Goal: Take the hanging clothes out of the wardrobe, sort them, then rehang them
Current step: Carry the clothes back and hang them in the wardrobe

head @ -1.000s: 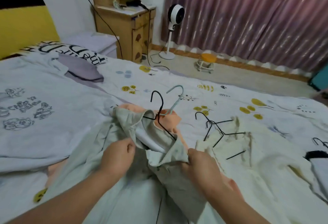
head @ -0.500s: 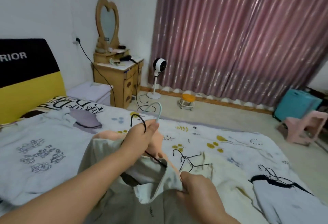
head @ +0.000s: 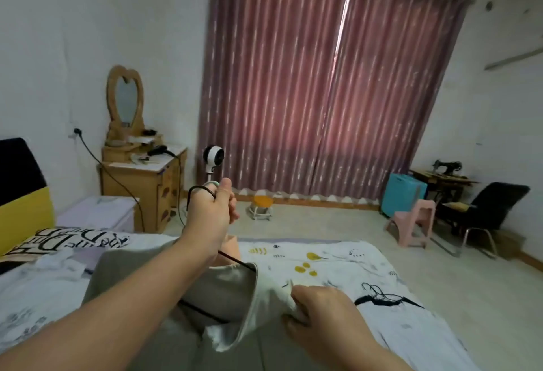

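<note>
Over the bed (head: pixel 338 256), left hand (head: pixel 212 209) grips hanger hooks (head: pixel 202 190) (fist tight).

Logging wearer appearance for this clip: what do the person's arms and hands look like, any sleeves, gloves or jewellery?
Both forearms are bare, with no sleeve in view. The left hand and right hand wear no gloves. No watch, bracelet or ring shows on either, and no markings. Upper arms lie outside the picture.

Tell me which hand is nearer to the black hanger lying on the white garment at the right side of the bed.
Right. The right hand grips the grey-green shirt just left of the black hanger, apart from it. The left hand is raised well up and left, holding two hanger hooks.
</note>
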Tool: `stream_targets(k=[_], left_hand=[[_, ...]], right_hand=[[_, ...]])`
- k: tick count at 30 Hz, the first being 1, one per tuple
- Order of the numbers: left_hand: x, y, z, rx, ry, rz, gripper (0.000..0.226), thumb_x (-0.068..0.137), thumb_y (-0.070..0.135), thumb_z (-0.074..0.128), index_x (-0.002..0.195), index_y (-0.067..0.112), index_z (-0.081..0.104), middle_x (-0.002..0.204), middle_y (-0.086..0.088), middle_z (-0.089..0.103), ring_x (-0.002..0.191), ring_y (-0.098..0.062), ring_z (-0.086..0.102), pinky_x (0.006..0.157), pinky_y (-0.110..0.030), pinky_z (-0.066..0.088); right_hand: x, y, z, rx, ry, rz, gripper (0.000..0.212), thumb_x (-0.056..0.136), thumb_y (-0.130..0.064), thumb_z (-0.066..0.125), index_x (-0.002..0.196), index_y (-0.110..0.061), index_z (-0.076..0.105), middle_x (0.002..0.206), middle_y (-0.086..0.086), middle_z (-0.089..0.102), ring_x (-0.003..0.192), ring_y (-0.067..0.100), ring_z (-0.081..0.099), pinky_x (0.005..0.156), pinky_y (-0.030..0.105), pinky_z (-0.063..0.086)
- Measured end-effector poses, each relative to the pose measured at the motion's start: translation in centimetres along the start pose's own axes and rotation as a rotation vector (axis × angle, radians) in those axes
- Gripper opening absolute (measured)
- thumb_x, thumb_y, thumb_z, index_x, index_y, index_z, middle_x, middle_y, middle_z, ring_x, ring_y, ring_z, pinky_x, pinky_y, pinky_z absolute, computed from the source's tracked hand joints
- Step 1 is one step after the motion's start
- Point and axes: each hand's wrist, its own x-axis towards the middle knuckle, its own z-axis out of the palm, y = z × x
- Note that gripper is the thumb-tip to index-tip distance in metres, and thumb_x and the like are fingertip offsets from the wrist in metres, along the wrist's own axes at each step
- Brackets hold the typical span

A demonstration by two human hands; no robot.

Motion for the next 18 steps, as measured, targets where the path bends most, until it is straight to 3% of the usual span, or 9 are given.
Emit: stream_targets(k=[2,5,8,11,13,16,18], left_hand=[[-1.2,2.0,-0.5,-0.072,-0.051,-0.017,0.040,0.100,0.024,0.038,0.062,0.010,0.042,0.053,-0.002,0.042,0.049,-0.015,0.040,0.050,-0.024,0.037],[-3.0,4.6,-0.9,-0.099,-0.175,-0.006,0.041,0.099,0.028,0.040,0.062,0.010,0.045,0.045,0.004,0.044,0.046,-0.013,0.042,0.048,-0.023,0.037],[-4.6,7.2,-0.4,-0.127,-0.320,0.003,0.040,0.097,0.030,0.042,0.062,0.011,0.045,0.039,0.006,0.045,0.038,-0.008,0.043,0.044,-0.022,0.037],[-6.6,10.0,0.8,-0.130,-0.465,-0.010,0.039,0.097,0.028,0.045,0.063,0.009,0.047,0.044,0.003,0.050,0.038,-0.007,0.049,0.045,-0.022,0.045],[-7.7,11.4,1.6,-0.096,-0.594,-0.047,0.036,0.097,0.027,0.045,0.068,0.006,0.051,0.056,-0.005,0.057,0.052,-0.016,0.059,0.057,-0.026,0.053],[-9.5,12.7,2.8,0.271,-0.737,0.026,0.039,0.097,0.036,0.044,0.077,0.005,0.057,0.080,-0.020,0.065,0.078,-0.033,0.063,0.073,-0.040,0.053],[-11.6,13.2,3.5,0.585,-0.697,0.187,0.040,0.094,0.044,0.044,0.084,0.007,0.056,0.087,-0.017,0.060,0.084,-0.031,0.059,0.072,-0.037,0.044]], right_hand=[[-2.0,-1.5,-1.2,0.048,0.003,0.064,0.037,0.082,-0.044,0.044,0.062,-0.020,0.023,0.065,-0.006,0.036,0.073,0.021,0.039,0.051,0.017,0.022],[-4.9,-3.5,-3.2,0.309,-0.062,0.089,0.021,0.085,-0.028,0.050,0.065,-0.034,0.045,0.072,-0.012,0.051,0.084,0.014,0.049,0.062,0.021,0.034],[-8.2,-4.8,-5.6,0.639,-0.133,0.140,0.005,0.076,-0.024,0.056,0.073,-0.022,0.059,0.070,-0.010,0.053,0.071,0.002,0.049,0.063,0.023,0.035],[-11.7,-5.7,-7.5,0.793,-0.084,0.315,0.018,0.065,-0.029,0.058,0.072,-0.013,0.061,0.070,-0.005,0.054,0.067,0.006,0.050,0.064,0.024,0.035],[-14.1,-6.2,-8.3,0.829,-0.022,0.389,0.030,0.063,-0.028,0.056,0.081,-0.005,0.062,0.074,-0.002,0.056,0.071,0.009,0.053,0.067,0.025,0.038],[-17.7,-6.8,-9.6,0.877,0.090,0.472,0.039,0.060,-0.024,0.056,0.088,0.001,0.063,0.075,0.000,0.057,0.071,0.009,0.054,0.066,0.022,0.039],[-20.1,-6.8,-10.4,0.895,0.148,0.545,0.046,0.059,-0.024,0.058,0.092,0.007,0.061,0.075,0.004,0.055,0.072,0.012,0.053,0.065,0.023,0.038]])
